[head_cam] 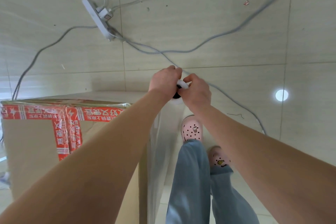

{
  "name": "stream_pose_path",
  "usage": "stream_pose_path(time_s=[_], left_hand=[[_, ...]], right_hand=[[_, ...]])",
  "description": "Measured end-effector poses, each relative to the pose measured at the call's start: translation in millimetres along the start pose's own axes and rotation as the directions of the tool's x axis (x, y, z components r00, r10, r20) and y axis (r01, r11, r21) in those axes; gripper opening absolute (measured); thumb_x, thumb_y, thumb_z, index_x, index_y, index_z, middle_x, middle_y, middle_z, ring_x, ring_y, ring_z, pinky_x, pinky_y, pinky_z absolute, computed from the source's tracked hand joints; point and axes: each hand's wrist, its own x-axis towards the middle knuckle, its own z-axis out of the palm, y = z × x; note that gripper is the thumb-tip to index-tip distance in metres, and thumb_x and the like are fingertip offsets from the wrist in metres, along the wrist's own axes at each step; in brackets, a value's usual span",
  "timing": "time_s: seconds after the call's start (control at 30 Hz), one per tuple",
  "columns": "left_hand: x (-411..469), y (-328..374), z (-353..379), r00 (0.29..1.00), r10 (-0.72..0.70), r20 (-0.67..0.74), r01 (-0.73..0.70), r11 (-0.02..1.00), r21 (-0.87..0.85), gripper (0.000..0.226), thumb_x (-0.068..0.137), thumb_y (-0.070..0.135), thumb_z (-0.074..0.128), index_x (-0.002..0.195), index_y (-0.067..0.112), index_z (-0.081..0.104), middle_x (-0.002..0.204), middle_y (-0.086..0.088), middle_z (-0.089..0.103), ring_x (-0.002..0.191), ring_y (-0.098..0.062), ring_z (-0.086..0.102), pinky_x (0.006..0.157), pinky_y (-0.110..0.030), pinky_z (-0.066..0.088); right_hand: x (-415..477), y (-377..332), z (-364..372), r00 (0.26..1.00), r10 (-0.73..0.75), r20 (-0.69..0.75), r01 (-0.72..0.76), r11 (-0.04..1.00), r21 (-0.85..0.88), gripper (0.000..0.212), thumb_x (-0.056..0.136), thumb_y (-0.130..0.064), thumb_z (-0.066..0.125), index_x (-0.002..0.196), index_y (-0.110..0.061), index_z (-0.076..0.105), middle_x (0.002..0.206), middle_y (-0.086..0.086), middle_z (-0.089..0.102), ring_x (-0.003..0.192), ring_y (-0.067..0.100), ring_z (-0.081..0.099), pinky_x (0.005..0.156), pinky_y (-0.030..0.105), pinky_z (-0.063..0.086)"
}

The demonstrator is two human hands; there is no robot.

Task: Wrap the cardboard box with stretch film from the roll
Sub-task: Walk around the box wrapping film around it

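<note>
Both arms reach out over the cardboard box [36, 151], which stands on the tiled floor [227, 23] at the near left, its top edges bound with red printed tape [62, 132]. Just past the box's far right corner, the two hands meet on the top end of the stretch film roll [182, 84], which is held upright. The left hand [166, 82] has its fingers curled over the roll's top from the left. The right hand [197, 91] curls in from the right, thumb and fingers closed round the same end. Only a bit of white and the dark core show between them.

Below the hands a clear sheet of film [156, 151] hangs down and lies along the box's right side, wrinkled and glossy. Some film also shines over the tape on top.

To the right of the box, the person's feet in pink clogs [192, 130] and blue jeans [190, 178] stand close by it. Farther off on the floor lies a white power strip [98, 18] with grey cables [227, 32] trailing across the tiles, and a round glare of light [281, 95] sits at the right.
</note>
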Motion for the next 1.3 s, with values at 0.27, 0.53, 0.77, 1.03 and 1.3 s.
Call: stream_pose_path(time_s=[0.27, 0.53, 0.77, 1.03, 1.3], left_hand=[[5, -25, -9, 0.972, -0.235, 0.023, 0.233, 0.94, -0.251, 0.016, 0.082, 0.015, 0.052, 0.097, 0.011, 0.057, 0.093, -0.008, 0.06, 0.086, -0.029, 0.058, 0.061, -0.03, 0.038], [-6, -58, -13, 0.782, -0.607, 0.143, 0.534, 0.533, -0.656, 0.018, 0.08, 0.026, 0.059, 0.089, 0.014, 0.05, 0.087, -0.006, 0.062, 0.083, -0.03, 0.063, 0.063, -0.03, 0.046], [6, -57, -23, 0.963, -0.267, -0.039, 0.239, 0.912, -0.334, 0.034, 0.088, 0.019, 0.058, 0.12, 0.014, 0.047, 0.116, -0.005, 0.052, 0.1, -0.027, 0.058, 0.062, -0.033, 0.038], [28, -54, -46, 0.987, -0.157, -0.027, 0.152, 0.981, -0.117, 0.021, 0.09, 0.015, 0.048, 0.11, 0.012, 0.052, 0.107, -0.008, 0.055, 0.097, -0.029, 0.058, 0.065, -0.032, 0.036], [33, -83, -55, 0.921, -0.388, -0.019, 0.364, 0.878, -0.311, 0.016, 0.084, 0.013, 0.05, 0.099, 0.01, 0.056, 0.098, -0.01, 0.059, 0.089, -0.033, 0.06, 0.062, -0.033, 0.039]], right_hand=[[10, -28, 6, 0.993, -0.112, -0.027, 0.11, 0.991, -0.072, 0.027, 0.081, -0.015, 0.057, 0.108, -0.019, 0.058, 0.109, 0.001, 0.06, 0.089, 0.02, 0.054, 0.07, 0.029, 0.037], [20, -78, 19, 0.994, -0.109, 0.023, 0.111, 0.988, -0.111, 0.033, 0.083, -0.012, 0.054, 0.114, -0.023, 0.055, 0.116, 0.003, 0.058, 0.097, 0.024, 0.056, 0.07, 0.027, 0.034], [24, -80, 10, 0.986, -0.168, 0.019, 0.167, 0.955, -0.243, 0.029, 0.082, -0.01, 0.053, 0.107, -0.021, 0.061, 0.107, 0.002, 0.066, 0.095, 0.023, 0.06, 0.067, 0.026, 0.035], [36, -92, 1, 0.98, -0.176, 0.092, 0.196, 0.931, -0.308, 0.021, 0.086, -0.013, 0.053, 0.103, -0.02, 0.062, 0.098, 0.003, 0.068, 0.08, 0.021, 0.056, 0.064, 0.028, 0.039], [52, -127, 8, 0.956, -0.25, 0.152, 0.288, 0.893, -0.346, 0.023, 0.085, -0.018, 0.054, 0.106, -0.023, 0.063, 0.105, -0.002, 0.067, 0.095, 0.023, 0.062, 0.071, 0.026, 0.039]])
